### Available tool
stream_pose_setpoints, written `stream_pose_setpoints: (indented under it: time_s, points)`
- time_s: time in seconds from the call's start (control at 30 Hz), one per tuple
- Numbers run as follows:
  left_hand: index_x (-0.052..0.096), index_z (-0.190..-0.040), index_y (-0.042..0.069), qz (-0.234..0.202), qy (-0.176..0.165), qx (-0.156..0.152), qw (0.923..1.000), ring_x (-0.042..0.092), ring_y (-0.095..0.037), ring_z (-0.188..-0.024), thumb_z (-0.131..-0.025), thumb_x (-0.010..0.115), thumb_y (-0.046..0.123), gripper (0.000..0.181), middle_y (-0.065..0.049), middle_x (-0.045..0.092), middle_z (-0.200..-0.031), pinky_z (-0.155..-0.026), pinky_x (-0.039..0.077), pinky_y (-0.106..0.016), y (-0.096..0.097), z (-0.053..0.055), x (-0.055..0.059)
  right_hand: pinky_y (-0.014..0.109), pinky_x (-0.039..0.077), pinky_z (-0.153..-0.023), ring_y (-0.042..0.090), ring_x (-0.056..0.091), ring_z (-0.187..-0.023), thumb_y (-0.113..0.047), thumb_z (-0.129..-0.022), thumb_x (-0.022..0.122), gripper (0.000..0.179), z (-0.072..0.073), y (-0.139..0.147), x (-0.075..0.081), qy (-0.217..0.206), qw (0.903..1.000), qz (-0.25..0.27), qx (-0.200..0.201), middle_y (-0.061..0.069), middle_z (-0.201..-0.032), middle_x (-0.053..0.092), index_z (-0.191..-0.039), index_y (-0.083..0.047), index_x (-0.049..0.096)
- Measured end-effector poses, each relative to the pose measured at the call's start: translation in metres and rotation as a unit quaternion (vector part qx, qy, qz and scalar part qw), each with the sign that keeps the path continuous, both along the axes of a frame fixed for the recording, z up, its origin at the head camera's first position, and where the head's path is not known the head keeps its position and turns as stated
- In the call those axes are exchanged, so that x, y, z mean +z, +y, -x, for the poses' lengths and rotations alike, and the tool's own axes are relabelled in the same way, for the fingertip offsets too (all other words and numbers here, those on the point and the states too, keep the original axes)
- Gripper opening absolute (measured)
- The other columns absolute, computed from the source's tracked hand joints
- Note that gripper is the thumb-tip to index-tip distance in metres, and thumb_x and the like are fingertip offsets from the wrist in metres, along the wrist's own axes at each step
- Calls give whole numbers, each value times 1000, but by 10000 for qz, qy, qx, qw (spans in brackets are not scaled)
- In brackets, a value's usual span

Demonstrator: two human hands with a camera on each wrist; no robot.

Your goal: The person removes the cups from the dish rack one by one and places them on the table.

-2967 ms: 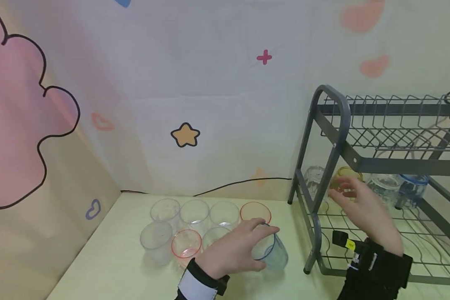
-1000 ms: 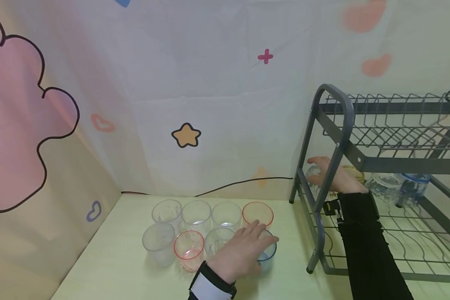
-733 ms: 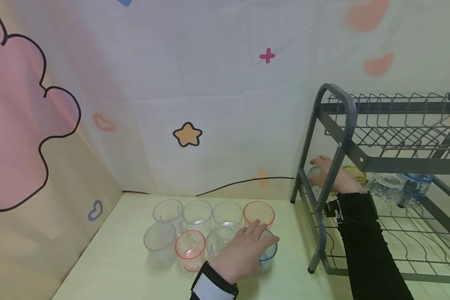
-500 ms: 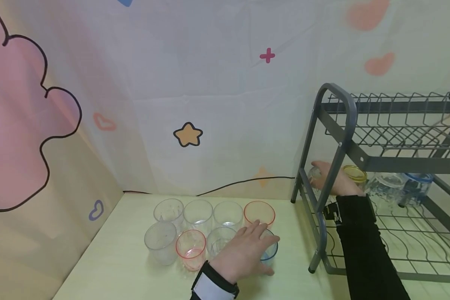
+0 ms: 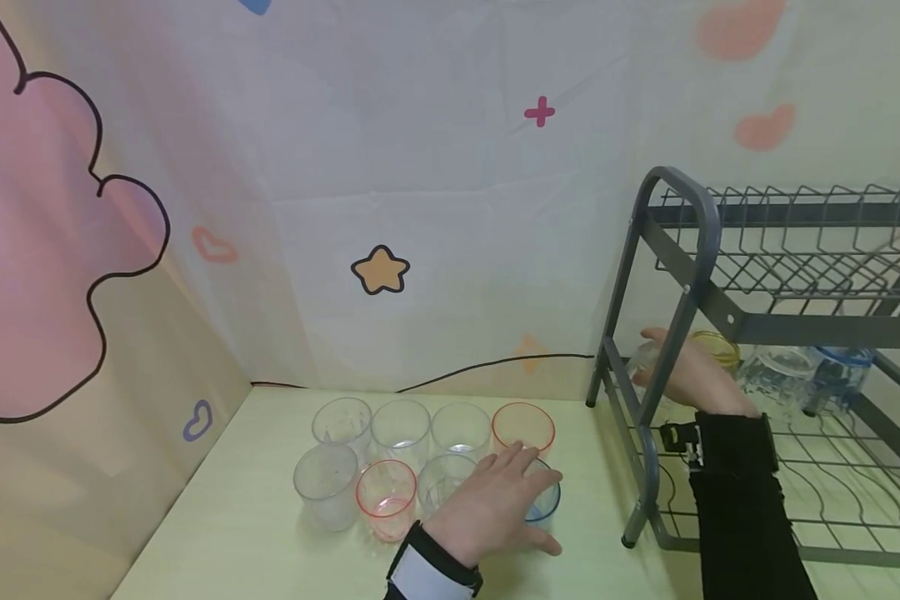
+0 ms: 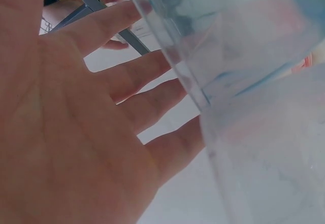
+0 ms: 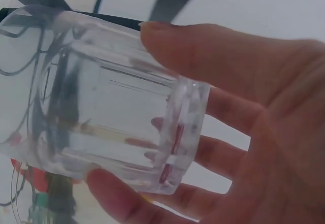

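In the head view my left hand (image 5: 489,510) hovers over the table with its fingers spread beside a blue-rimmed glass (image 5: 546,505), which stands upright. The left wrist view shows those fingers stretched straight along the bluish wall of the glass, the tips hidden behind it. Inside the rack's lower tier, my right hand (image 5: 696,377) grips a clear glass (image 7: 117,102). Its thumb lies on one side of the faceted base and the curled fingers wrap the other side. A rack post partly covers this grip in the head view.
Left of the blue-rimmed glass stand two rows of clear glasses, among them red-rimmed ones (image 5: 523,427). The grey two-tier rack (image 5: 802,332) takes up the right. On its lower tier sit a yellow-rimmed glass (image 5: 720,348), a clear glass (image 5: 776,375) and a blue-rimmed tumbler (image 5: 840,379).
My left hand has set the tilted blue-rimmed glass upright and spread its thumb away. My right hand moved left past the yellow-rimmed glass, took hold of the clear glass, then shifted slightly right.
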State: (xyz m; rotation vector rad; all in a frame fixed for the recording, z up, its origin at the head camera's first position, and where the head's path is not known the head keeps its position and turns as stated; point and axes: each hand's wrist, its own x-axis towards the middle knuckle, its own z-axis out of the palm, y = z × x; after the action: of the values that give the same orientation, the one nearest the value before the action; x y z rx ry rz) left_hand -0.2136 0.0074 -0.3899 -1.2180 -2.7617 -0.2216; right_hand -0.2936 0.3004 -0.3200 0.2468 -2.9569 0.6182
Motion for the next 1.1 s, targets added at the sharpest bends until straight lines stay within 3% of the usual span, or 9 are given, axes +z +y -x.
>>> stream_pose_setpoints:
  time_s: [0.17, 0.4, 0.5, 0.53, 0.63, 0.83, 0.97, 1.0, 1.1]
  points:
    - [59, -132, 23, -58, -75, 7, 10000, 40, -29, -136, -74, 78, 56, 70, -5, 49, -139, -105, 39, -46, 1, 1, 1, 63, 41, -87, 55, 46, -114, -21, -92, 65, 54, -16, 9, 0, 462, 9987, 166, -155, 38, -131, 46, -130, 15, 50]
    - [60, -132, 21, -303, -192, -73, 9993, 40, -30, -136, -77, 77, 54, 67, -7, 51, -140, -107, 37, -48, -1, 2, 5, 69, 35, -86, 58, 35, -120, -49, -95, 57, 78, -55, 16, 0, 538, 9900, 942, -904, 37, -142, 33, -149, 2, 32]
    - [60, -132, 19, -453, -248, -226, 9984, 41, -31, -135, -78, 77, 52, 65, -7, 52, -138, -106, 38, -46, -3, 2, 7, 68, 36, -83, 54, 50, -109, -49, -96, 57, 79, -70, 18, -2, 619, 9839, 1234, -1131, 38, -147, 25, -152, -1, 29]
    - [60, -132, 19, -492, -254, -290, 9980, 42, -31, -134, -79, 76, 52, 64, -7, 52, -138, -106, 38, -45, -4, 2, 8, 71, 34, -85, 56, 48, -112, -49, -95, 57, 79, -75, 19, -2, 643, 9808, 1372, -1228, 38, -149, 20, -153, -2, 28]
    - [59, -132, 17, -660, -269, -498, 9962, 43, -27, -133, -83, 74, 50, 61, -8, 53, -137, -107, 38, -39, -6, 2, 11, 63, 41, -79, 45, 64, -87, -49, -95, 58, 81, -88, 21, -2, 643, 9703, 1814, -1464, 37, -151, 14, -155, -7, 24]
    - [60, -132, 14, -937, -226, -634, 9933, 50, -21, -125, -87, 72, 45, 55, -10, 55, -133, -102, 42, -32, -6, 4, 15, 41, 52, -68, 17, 69, -68, -47, -94, 61, 80, -108, 26, 3, 810, 9529, 2316, -1780, 31, -155, 11, -156, -14, 23]
    - [60, -132, 15, -1084, -226, -552, 9923, 55, -19, -118, -89, 70, 43, 52, -8, 56, -131, -97, 45, -31, -5, 3, 16, 55, 48, -76, 8, 66, -67, -47, -94, 61, 79, -119, 29, 6, 860, 9523, 2295, -1821, 28, -156, 15, -157, -17, 23]
    - [60, -132, 15, -1135, -237, -530, 9918, 55, -19, -118, -89, 70, 43, 52, -8, 56, -131, -97, 46, -32, -4, 3, 16, 61, 45, -77, 13, 68, -76, -47, -94, 61, 79, -122, 30, 7, 835, 9525, 2301, -1810, 28, -155, 17, -157, -18, 22]
    - [59, -133, 15, -1285, -246, -553, 9899, 54, -20, -121, -91, 68, 42, 51, -8, 55, -133, -100, 44, -33, -2, 2, 17, 58, 46, -79, 13, 68, -80, -46, -94, 61, 77, -130, 32, 9, 842, 9539, 2259, -1786, 30, -153, 22, -157, -23, 23]
